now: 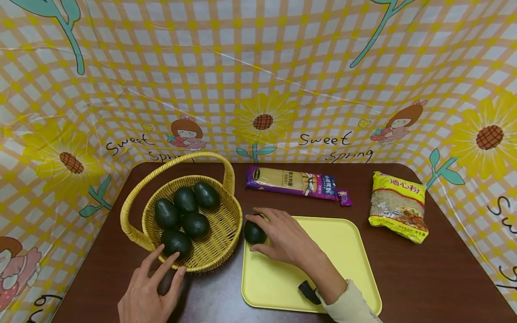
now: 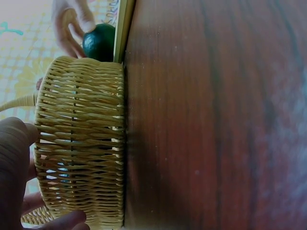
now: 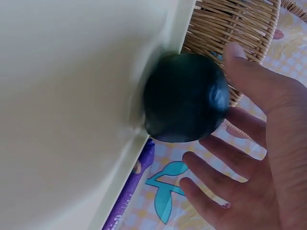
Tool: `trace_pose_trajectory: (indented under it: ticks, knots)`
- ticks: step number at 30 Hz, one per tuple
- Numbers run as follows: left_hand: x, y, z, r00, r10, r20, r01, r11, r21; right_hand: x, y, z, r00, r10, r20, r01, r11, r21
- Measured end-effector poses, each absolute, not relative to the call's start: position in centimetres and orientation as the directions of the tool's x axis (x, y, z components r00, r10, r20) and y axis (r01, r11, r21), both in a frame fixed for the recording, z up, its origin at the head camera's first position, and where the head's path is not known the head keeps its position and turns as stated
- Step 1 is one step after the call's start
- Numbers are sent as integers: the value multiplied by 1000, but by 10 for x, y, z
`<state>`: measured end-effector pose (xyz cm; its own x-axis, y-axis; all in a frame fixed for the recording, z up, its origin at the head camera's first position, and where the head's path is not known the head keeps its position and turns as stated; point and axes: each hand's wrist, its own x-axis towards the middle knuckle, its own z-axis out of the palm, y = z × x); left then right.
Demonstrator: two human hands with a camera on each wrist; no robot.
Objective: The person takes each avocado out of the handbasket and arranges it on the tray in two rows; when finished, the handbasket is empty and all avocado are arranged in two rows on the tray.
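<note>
A dark green avocado lies at the upper left corner of a pale yellow tray. Around it, fingers loosely spread, is my right hand; in the right wrist view the thumb stands a little apart from the avocado. My left hand is at the near rim of a woven basket, fingers spread, with fingertips right by the nearest avocado. Several avocados sit inside the basket, mostly toward its left and back. The left wrist view shows the basket's wicker side close to the fingers.
Behind the tray lies a purple pack of long pasta, with a small purple packet at its right end. A yellow bag of pasta rests to the right. The basket's tall handle arches over its back left. A patterned cloth encloses the brown table.
</note>
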<state>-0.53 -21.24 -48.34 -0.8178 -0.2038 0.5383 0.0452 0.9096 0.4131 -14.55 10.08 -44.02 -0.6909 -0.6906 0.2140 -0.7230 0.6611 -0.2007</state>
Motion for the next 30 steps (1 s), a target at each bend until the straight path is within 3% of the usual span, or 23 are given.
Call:
trace_pose_trajectory:
  ticks: [15,30]
  knots:
    - [-5,-212,-485,-807,-205,554,51,910,411,-145,89,-422,-658,-713,243,-753,624,-209]
    - [-6,-211,-484,-805,-204,557,55,910,411,-149,70,-410,-575,-772,271,-817,562,-131]
